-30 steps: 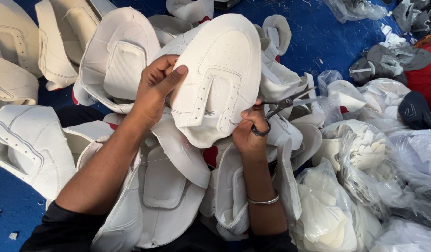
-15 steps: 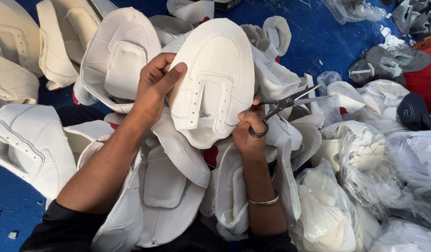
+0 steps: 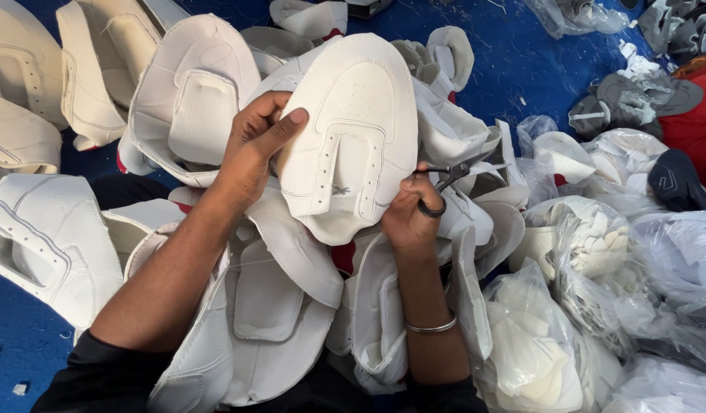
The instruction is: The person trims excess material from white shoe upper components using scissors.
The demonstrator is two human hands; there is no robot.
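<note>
Scissor blades [image 3: 464, 167] partly behind the white shoe upper [image 3: 351, 130]

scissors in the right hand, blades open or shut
Nearly shut: the scissors in the right hand show blades lying almost together, pointing away from the white shoe upper that the left hand holds.

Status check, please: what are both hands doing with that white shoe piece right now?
Left hand grips the white shoe upper by its edge. Right hand holds small scissors at its right edge. Loose uppers and plastic bags crowd around.
</note>
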